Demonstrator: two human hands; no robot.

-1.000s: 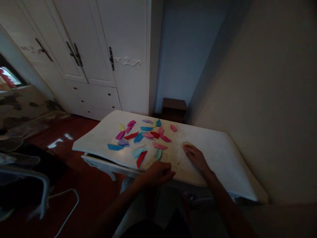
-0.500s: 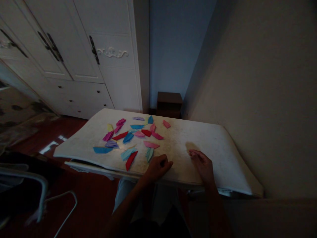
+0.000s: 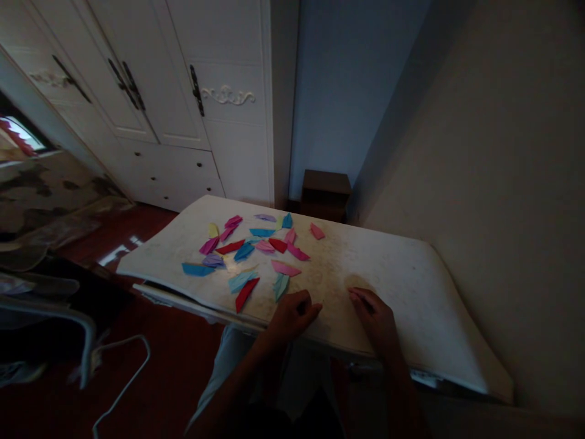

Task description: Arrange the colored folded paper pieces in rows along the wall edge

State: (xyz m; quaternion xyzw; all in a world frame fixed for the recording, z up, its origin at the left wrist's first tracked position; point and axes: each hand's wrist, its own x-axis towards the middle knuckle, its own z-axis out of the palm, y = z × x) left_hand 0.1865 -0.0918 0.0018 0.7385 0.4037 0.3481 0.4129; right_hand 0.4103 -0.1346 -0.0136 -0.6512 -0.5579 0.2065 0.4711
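Landmark: mint-green pleated paper (image 3: 281, 286), lying on the white table (image 3: 402, 262).

Left hand (image 3: 292, 316): hovering or resting just to the near right of the mint-green pleated paper; contact with the tabletop is not showing clearly. Fingers are curling inward, thumb pressing toward the forefinger. Cannot tell whether anything small is sitting in the grip.

Right hand (image 3: 377, 317): staying well to the right of the landmark, over the table. Thumb and fingertips are pressing together in a pinch; cannot tell whether they are catching anything between them.

Paper pieces, by position from the landmark:
- pink folded paper (image 3: 286, 268): lying just beyond it;
- light-blue pleated paper (image 3: 242, 280): lying to its left, with the red folded paper (image 3: 247, 295) sitting against the near side of that piece;
- blue folded paper (image 3: 197, 269): lying well to its left, lavender pleated paper (image 3: 214, 261) resting between;
- coral-pink paper (image 3: 317, 231): lying well beyond it, to the right, apart from the others.

More colored pieces are clustering beyond and left of it.

Background: white wardrobe (image 3: 237, 61) standing far beyond, leftward; brown cabinet (image 3: 326, 183) standing far beyond, slightly right.
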